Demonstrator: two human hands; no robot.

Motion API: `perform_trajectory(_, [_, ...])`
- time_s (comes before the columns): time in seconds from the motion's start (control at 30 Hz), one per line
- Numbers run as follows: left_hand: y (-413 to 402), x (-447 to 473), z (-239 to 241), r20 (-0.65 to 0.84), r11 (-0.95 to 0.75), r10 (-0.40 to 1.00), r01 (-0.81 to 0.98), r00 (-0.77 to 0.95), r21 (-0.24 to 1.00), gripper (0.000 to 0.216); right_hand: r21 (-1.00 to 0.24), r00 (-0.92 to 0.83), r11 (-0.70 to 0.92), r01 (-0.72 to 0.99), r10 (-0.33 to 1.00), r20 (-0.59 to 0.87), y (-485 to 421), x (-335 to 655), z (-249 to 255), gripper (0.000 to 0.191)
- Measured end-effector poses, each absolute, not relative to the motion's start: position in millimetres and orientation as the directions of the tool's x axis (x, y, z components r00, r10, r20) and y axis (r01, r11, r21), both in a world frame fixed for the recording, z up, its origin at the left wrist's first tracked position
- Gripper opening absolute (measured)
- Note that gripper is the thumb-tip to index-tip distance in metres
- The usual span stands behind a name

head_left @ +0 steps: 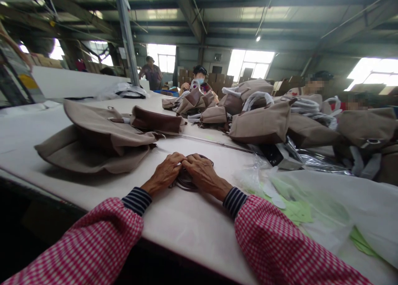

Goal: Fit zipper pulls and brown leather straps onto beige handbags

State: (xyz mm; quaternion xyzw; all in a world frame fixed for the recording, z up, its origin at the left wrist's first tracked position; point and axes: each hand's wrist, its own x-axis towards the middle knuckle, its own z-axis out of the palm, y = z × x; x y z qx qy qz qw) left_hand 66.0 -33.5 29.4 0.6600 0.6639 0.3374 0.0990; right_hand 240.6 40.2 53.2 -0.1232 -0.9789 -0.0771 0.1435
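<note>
A brown strap (185, 183), apparently leather and wound into a flat coil, lies on the white tabletop (186, 227). My left hand (166, 169) is closed at the coil's left side, its fingers bent and touching those of the other hand. Across the top of the coil, my right hand (201, 171) grips it with curled fingers. Much of the strap is hidden beneath both hands. To the left lie two taupe fabric bags (96, 140) with brown trim, one over the other. Just behind them is a dark brown pouch-like piece (157, 120).
Taupe bags (261, 123) with wrapped handles are heaped at the back right. Clear plastic (329, 210) and green paper pieces (295, 210) lie on the right. A metal post (126, 36) rises at back left. Co-workers (199, 79) are across the table.
</note>
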Motion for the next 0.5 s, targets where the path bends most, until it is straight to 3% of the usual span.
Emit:
perform_trajectory(0.17, [-36,69,27,0.301,-0.139,0.953,0.838,-0.031,0.528,0.035,0.088,-0.901,0.922,0.378,0.345,0.262,44,240,58,0.026])
perform_trajectory(0.33, [-37,72,29,0.287,-0.126,0.957,0.851,-0.031,0.510,0.037,-0.179,-0.800,0.827,0.532,0.561,0.215,58,232,75,0.024])
perform_trajectory(0.4, [-37,73,30,0.284,-0.114,0.958,0.846,-0.045,0.521,0.037,-0.279,-0.777,0.798,0.535,0.594,0.208,62,227,78,0.022])
perform_trajectory(0.5, [-37,73,30,0.281,-0.114,0.958,0.831,-0.053,0.544,0.036,-0.322,-0.778,0.786,0.527,0.599,0.189,65,222,78,0.018])
